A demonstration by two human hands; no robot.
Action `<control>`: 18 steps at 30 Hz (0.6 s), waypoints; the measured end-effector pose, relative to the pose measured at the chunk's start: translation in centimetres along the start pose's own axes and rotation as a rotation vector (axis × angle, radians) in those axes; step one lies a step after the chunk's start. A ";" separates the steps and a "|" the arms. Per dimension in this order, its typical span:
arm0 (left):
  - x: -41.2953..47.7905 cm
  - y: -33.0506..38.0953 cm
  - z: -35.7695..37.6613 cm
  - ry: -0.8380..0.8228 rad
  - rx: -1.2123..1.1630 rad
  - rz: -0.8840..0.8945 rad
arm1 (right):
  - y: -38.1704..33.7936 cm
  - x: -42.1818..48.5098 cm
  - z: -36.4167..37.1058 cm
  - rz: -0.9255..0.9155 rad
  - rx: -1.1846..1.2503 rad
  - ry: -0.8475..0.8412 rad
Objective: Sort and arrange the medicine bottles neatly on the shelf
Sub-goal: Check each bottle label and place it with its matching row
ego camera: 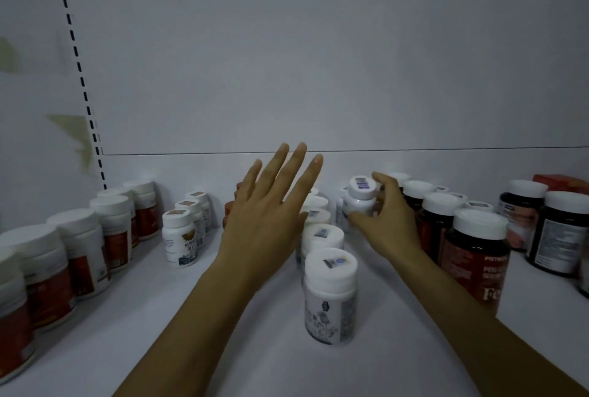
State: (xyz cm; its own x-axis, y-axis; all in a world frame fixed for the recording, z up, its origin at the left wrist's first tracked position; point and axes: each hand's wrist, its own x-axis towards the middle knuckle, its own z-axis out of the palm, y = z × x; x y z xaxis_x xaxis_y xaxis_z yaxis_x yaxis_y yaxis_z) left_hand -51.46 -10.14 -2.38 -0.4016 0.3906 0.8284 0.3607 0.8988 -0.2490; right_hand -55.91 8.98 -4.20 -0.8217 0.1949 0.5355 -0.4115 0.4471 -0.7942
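My right hand (387,221) grips a small white bottle (360,202) with a sticker on its cap, near the back of the white shelf (223,317). My left hand (271,205) hovers flat with straight, spread fingers over the middle of the shelf and holds nothing. Just right of it a row of white bottles (330,294) with grey labels runs from front to back. Orange bottles (229,207) are mostly hidden behind my left hand.
A row of red-labelled white bottles (79,253) lines the left side. Small white bottles (180,237) stand left of centre. Dark bottles with white caps (475,256) fill the right, with a red box (561,182) behind them. The white back panel (318,77) rises behind.
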 end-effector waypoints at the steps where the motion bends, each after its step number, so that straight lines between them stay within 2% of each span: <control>1: -0.2 0.0 0.3 -0.017 0.016 0.000 | 0.6 0.0 0.2 0.018 -0.058 -0.029; 6: -0.7 -0.2 0.8 -0.093 -0.051 -0.051 | 2.8 -0.1 1.0 0.046 -0.212 -0.088; 12: -0.7 0.3 0.4 -0.072 -0.152 -0.124 | 3.3 0.8 1.6 0.071 -0.274 -0.093; 18: -0.3 0.4 0.1 -0.017 -0.138 -0.116 | -0.9 3.5 0.8 -0.138 -0.463 0.012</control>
State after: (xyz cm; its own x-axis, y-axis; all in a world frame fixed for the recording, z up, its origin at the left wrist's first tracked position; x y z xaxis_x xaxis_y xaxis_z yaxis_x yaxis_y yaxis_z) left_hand -51.30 -9.91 -2.79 -0.4605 0.2902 0.8389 0.4228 0.9027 -0.0801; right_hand -58.72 8.59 -1.89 -0.7660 0.1150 0.6324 -0.2955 0.8108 -0.5053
